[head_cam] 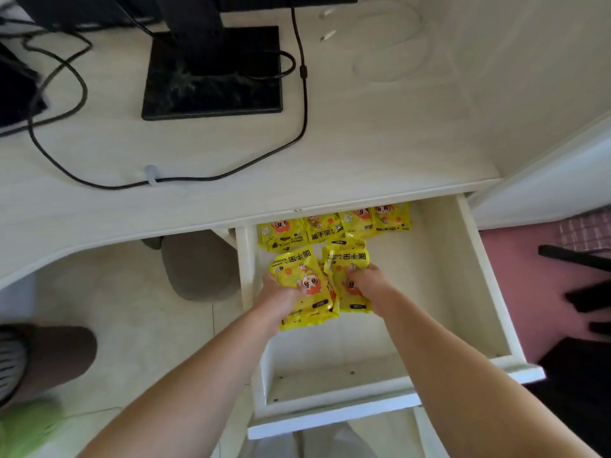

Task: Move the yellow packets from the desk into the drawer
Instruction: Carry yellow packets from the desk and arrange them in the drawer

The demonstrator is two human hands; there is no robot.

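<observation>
Desk point(363, 143), pale wood, bears black monitor base point(213, 90) and cables point(305, 104); tiled floor point(132, 292).

Black monitor base point(213, 74) is seen at top. A black cable point(303, 100) is run past its right side and held by a white clip point(152, 175). A white cable point(390, 38) is coiled at upper right. A grey rounded object point(198, 266) is seen on the tiled floor point(132, 309). A pink mat point(525, 292) is seen at right.

A pale wood-grain desk point(363, 143) stands on a light tiled floor point(132, 292); a grey seat point(198, 269) sits under its near edge, a pink surface point(515, 292) lies below its right corner, all evenly lit
</observation>
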